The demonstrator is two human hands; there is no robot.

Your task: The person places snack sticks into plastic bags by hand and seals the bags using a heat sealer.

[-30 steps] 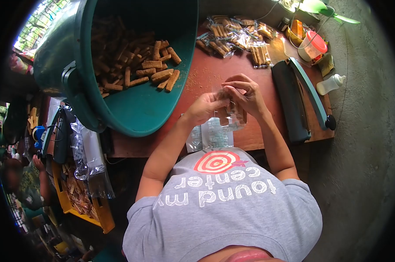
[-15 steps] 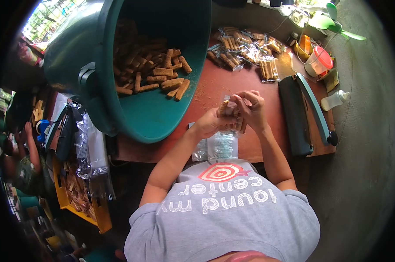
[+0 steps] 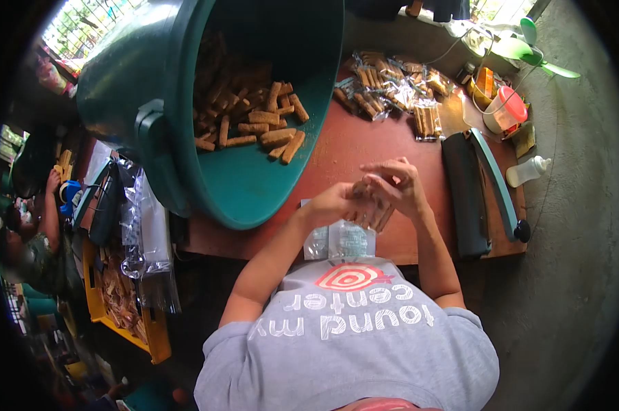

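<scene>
In front of my chest, my left hand [image 3: 331, 204] is wrapped round a clear plastic bag of brown breadsticks [image 3: 372, 214]. My right hand [image 3: 404, 188] is at the bag's upper side, thumb and fingers closed on its edge; the exact pinch is partly hidden. Flat printed plastic bags [image 3: 352, 240] lie beneath my hands at the table's near edge. To the left, a big green tub [image 3: 244, 205] lies on its side, its mouth towards me, with loose breadsticks [image 3: 275, 127] inside.
Filled bags [image 3: 391, 82] are heaped at the back of the red table [image 3: 333, 157]. On the right are a bag sealer [image 3: 467, 195], a bottle [image 3: 527, 171], a pink-lidded tub [image 3: 504, 109] and a green fan [image 3: 522, 48]. A yellow crate [image 3: 160, 342] and another person [image 3: 39, 240] are at left.
My left hand still holds the bag, which now tilts more to the lower right. My right hand's fingers have shifted along its top. The whole view has moved slightly.
</scene>
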